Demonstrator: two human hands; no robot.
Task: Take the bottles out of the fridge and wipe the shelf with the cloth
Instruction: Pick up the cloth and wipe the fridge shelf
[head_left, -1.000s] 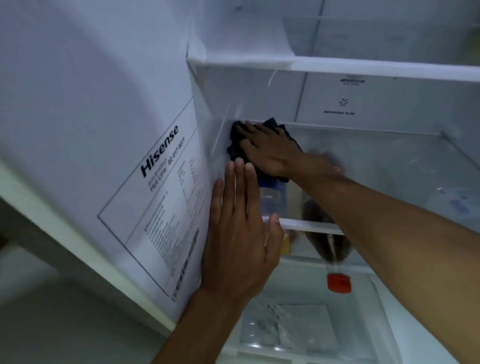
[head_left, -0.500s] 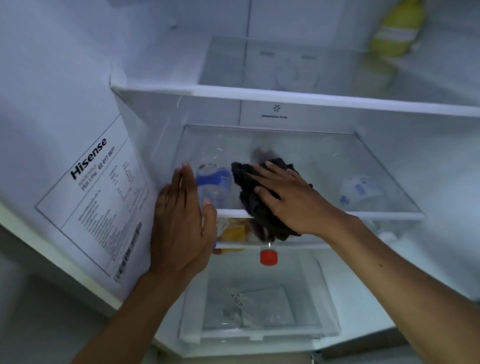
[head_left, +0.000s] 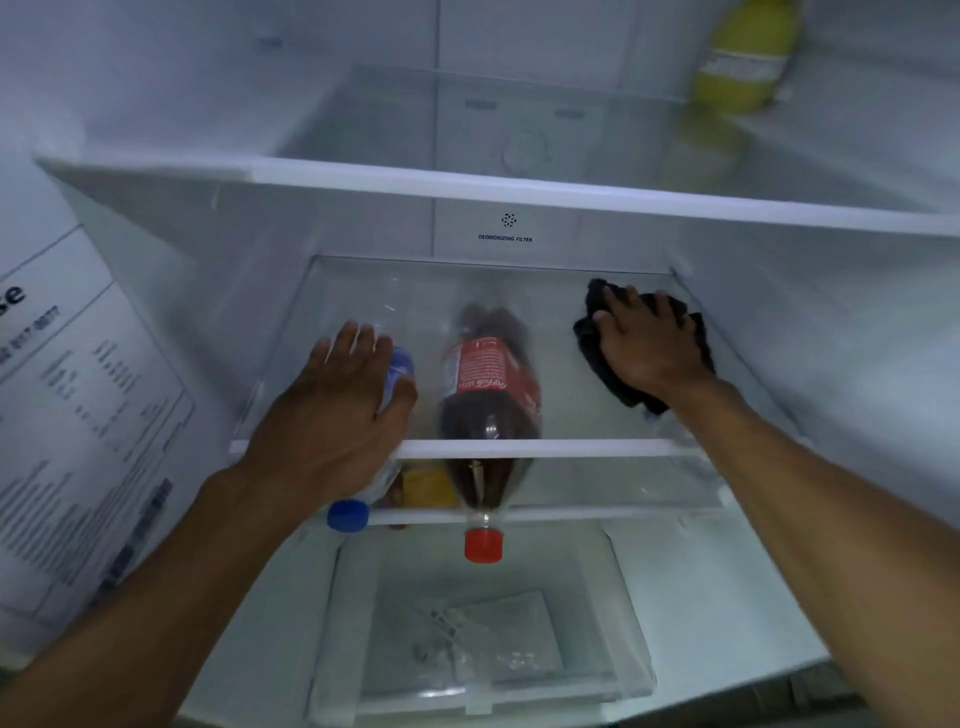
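Observation:
My right hand (head_left: 644, 348) presses a dark cloth (head_left: 592, 340) flat on the glass shelf (head_left: 597, 447), near its back right corner. My left hand (head_left: 332, 415) lies flat on the front left of the same shelf, fingers spread, holding nothing. A cola bottle (head_left: 488, 374) with a red label and red cap lies on its side under the glass, cap pointing toward me. Beside it on the left lies a clear water bottle (head_left: 400, 369) with a blue cap, mostly hidden by my left hand.
A yellow bottle (head_left: 743, 57) stands on the upper shelf (head_left: 519, 187) at the far right. Below is a clear drawer (head_left: 488, 649) with a plastic bag inside. The fridge wall with a printed label (head_left: 78, 415) is on the left.
My right hand has slid the cloth from the shelf's back left across to its right side. My left hand has moved from the fridge wall onto the front left of the shelf.

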